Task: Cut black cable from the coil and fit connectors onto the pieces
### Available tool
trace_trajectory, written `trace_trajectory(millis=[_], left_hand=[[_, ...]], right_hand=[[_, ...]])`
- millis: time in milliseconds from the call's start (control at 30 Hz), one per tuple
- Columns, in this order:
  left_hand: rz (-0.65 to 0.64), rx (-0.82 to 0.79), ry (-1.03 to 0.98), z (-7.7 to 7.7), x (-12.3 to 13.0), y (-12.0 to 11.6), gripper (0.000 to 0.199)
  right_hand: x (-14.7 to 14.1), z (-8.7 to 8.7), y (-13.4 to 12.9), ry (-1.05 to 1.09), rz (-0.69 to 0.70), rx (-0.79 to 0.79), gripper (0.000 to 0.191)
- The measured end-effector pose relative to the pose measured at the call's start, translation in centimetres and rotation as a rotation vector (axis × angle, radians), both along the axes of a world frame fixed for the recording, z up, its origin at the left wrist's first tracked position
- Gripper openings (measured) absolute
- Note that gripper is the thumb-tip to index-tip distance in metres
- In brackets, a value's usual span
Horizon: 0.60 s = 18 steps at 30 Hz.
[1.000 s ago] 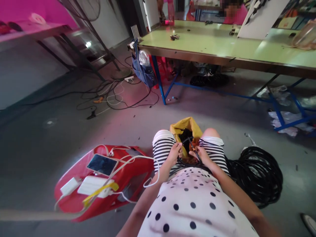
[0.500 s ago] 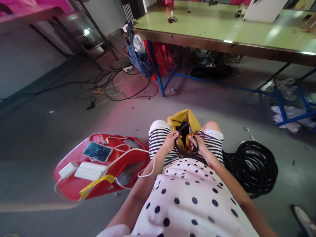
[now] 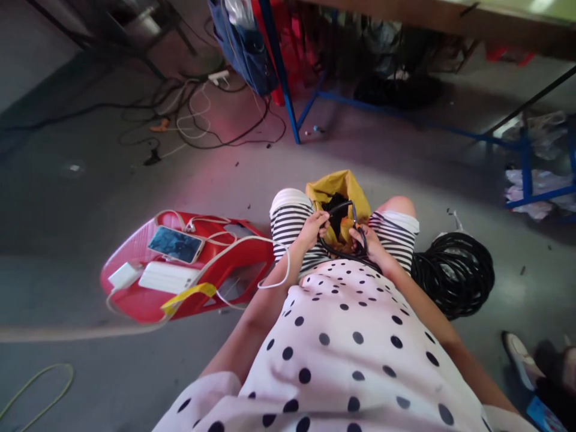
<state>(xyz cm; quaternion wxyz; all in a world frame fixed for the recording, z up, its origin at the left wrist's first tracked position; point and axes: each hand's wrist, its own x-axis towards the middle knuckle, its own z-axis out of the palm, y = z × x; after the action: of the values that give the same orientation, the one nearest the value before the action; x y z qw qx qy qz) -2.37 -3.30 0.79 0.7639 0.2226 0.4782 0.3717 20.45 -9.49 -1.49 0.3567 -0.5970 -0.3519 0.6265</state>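
Note:
Between my knees stands an open yellow bag [image 3: 359, 191] with dark pieces inside. My left hand [image 3: 314, 230] is closed on a black tube [image 3: 339, 207], whose free end points right over the bag's mouth. My right hand [image 3: 371, 245] is wrapped round the black handles of scissors [image 3: 363, 237], blades pointing up and away from me. The blades meet the tube near its free end; whether they are closed on it, I cannot tell. From my left hand the tube loops back across my lap towards the coil of black tubing [image 3: 454, 275] on the floor at my right.
At my left, a red plastic stool [image 3: 126, 236] bears a phone [image 3: 175, 243], a white power bank [image 3: 167, 277] and cables. Ahead is a table's blue leg [image 3: 288, 99] with a blue bag [image 3: 246, 57] beside it. Someone's shoe [image 3: 519, 357] shows at lower right.
My view has tilted down, so the tabletop has mostly left the picture. The tube now reaches further right over the bag, and the scissors' blades have come to its end.

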Motion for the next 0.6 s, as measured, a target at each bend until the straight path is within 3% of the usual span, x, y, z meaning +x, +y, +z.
trace_trajectory(millis=[267, 600], left_hand=[[0.061, 0.016, 0.069, 0.4, 0.0, -0.2, 0.035], [-0.077, 0.077, 0.200, -0.3, -0.1, 0.4, 0.029]], right_hand=[[-0.3, -0.5, 0.6, -0.021, 0.088, 0.009, 0.080], [-0.1, -1.7, 0.7, -0.125, 0.161, 0.078, 0.081]])
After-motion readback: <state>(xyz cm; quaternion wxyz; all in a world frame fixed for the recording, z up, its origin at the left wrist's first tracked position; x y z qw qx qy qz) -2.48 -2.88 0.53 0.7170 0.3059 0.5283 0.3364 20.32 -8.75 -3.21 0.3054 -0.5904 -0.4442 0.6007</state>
